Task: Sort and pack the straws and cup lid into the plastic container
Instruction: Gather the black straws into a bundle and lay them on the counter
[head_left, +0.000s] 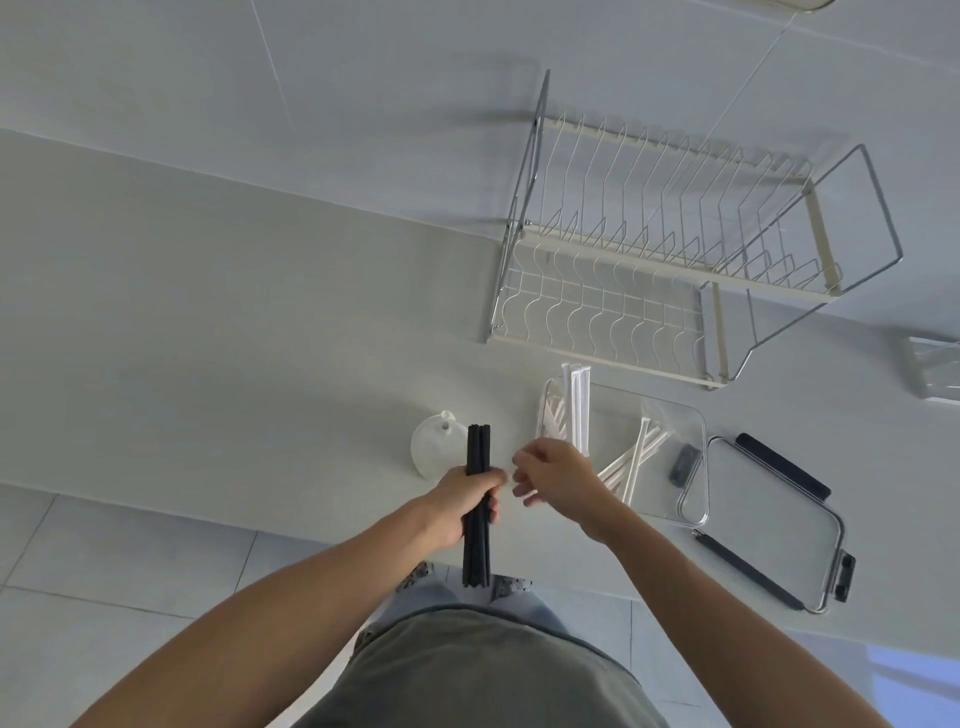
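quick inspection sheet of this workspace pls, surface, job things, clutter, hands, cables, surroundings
surface: pale counter, tiled floor below its near edge.
job's things: bundle of black straws gripped upright in the left hand; clear plastic container on the counter already holds white straws and wrapped straws; white cup lid lies on the counter behind the black straws, outside the container.
clutter: container lid with black clips lies beside the container; small dark object, too blurred to name; clear tray at the right edge.
hands: right hand hovers next to the black straws, fingers loosely curled, holding nothing visible.
cables: nothing seen.
surroundings: empty wire dish rack against a tiled wall.
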